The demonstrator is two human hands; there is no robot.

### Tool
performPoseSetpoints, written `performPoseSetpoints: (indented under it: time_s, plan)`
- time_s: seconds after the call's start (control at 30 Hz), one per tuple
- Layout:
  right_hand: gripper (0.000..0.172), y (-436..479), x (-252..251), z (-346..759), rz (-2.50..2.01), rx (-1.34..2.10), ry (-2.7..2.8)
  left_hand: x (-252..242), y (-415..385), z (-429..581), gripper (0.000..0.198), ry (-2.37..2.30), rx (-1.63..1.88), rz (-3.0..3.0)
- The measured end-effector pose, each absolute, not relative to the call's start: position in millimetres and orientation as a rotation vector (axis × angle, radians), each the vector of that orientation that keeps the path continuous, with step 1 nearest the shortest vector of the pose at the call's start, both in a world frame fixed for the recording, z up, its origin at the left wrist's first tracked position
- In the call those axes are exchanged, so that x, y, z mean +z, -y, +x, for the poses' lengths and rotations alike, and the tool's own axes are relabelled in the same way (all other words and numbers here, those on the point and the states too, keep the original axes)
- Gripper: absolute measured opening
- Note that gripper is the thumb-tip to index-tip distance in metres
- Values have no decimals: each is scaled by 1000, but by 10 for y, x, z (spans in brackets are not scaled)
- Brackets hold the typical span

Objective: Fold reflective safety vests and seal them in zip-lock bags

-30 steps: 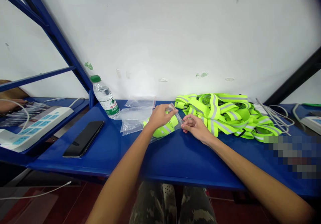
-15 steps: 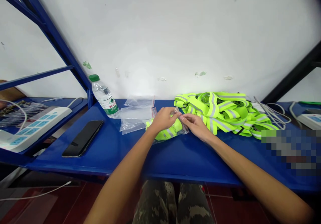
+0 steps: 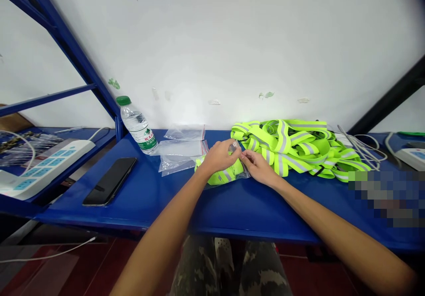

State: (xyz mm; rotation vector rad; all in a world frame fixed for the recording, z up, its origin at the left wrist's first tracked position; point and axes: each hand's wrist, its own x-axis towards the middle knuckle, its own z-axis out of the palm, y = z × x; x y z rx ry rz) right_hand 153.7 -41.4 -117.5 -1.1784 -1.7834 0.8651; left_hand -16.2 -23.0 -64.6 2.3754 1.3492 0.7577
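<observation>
A clear plastic bag lies on the blue table with a folded neon-yellow reflective strap inside it. My left hand rests over the bag, its fingers closed on the bag's edge. Thumb and fingers of my right hand pinch the same edge, close against the left fingertips. Part of the strap is hidden under my left hand. Just beyond my right hand lies a heap of neon-yellow straps with grey reflective stripes.
Flat clear bags lie left of my hands. Beside them a water bottle with a green cap stands near a black phone. A white power strip is at far left, and white cables lie at right.
My left fingers have slid slightly right along the bag's edge, closer to my right fingertips. The bag stays under both hands.
</observation>
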Motion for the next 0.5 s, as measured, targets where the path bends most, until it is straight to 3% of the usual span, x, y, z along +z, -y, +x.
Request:
performPoseSetpoints:
  time_s: [0.17, 0.5]
  plan:
    - [35, 391, -1192, 1549, -1188, 908, 1751, -667, 241, -168, 33, -1338, 801, 2365]
    - [35, 422, -1153, 1515, -1138, 1009, 1631, -679, 243, -126, 24, -1470, 854, 2368]
